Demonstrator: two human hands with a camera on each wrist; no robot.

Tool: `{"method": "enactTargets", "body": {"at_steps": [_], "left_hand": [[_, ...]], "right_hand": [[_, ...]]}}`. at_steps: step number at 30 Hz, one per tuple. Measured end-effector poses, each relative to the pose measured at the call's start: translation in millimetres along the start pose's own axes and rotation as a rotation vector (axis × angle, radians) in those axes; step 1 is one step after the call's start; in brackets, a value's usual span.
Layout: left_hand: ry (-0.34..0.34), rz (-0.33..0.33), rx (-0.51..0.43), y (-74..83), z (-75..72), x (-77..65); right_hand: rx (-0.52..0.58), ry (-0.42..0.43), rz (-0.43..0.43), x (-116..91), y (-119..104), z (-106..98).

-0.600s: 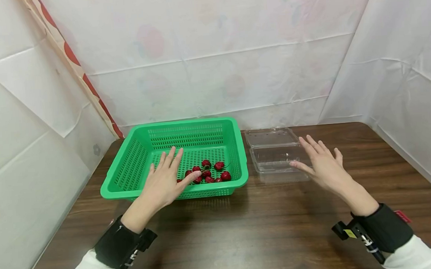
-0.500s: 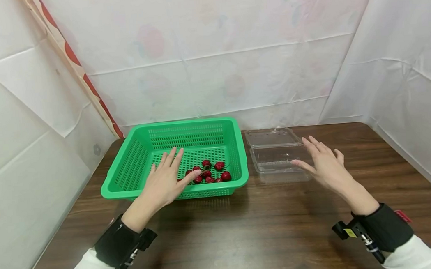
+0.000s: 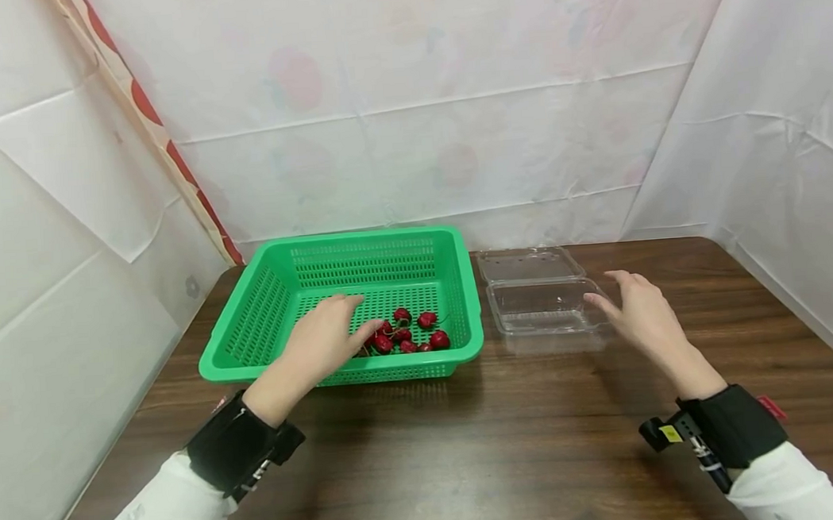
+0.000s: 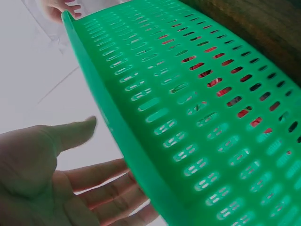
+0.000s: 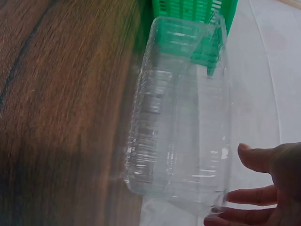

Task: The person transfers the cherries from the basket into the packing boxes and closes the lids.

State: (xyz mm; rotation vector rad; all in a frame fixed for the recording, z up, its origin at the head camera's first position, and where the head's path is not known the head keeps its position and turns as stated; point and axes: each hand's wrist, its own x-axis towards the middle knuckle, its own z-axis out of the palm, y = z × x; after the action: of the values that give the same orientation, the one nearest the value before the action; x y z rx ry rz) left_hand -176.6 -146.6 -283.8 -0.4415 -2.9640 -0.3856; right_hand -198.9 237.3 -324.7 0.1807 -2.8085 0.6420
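Note:
My left hand hangs over the near side of a green plastic basket, its fingers loosely bent and holding nothing. In the left wrist view, the thumb is apart from the basket's rim and the fingers pass behind it. Several red cherries with stems lie in the basket's near right part, just right of the left thumb. My right hand is at the right end of a clear plastic clamshell box with its lid laid back. Its fingers are relaxed near the box's edge; whether they touch it I cannot tell.
Basket and box stand side by side on a dark wood table, with a narrow gap between them. A white patterned sheet hangs close behind both, and more sheeting encloses the left and right sides.
The fingers of both hands, spread and straight before, are now bent downward. My right hand has shifted slightly to the right. Basket, cherries and box stay in place.

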Motion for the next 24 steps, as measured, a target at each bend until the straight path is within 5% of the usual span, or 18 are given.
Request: {"method": "enactTargets", "body": {"at_steps": [10, 24], "left_hand": [[-0.049, 0.001, 0.052, 5.0, -3.5, 10.3], [-0.140, -0.085, 0.054, -9.6, 9.5, 17.8]], "right_hand": [[0.002, 0.045, 0.071, 4.0, 10.4, 6.3], [0.084, 0.006, 0.207, 5.5, 21.8, 15.4]]}}
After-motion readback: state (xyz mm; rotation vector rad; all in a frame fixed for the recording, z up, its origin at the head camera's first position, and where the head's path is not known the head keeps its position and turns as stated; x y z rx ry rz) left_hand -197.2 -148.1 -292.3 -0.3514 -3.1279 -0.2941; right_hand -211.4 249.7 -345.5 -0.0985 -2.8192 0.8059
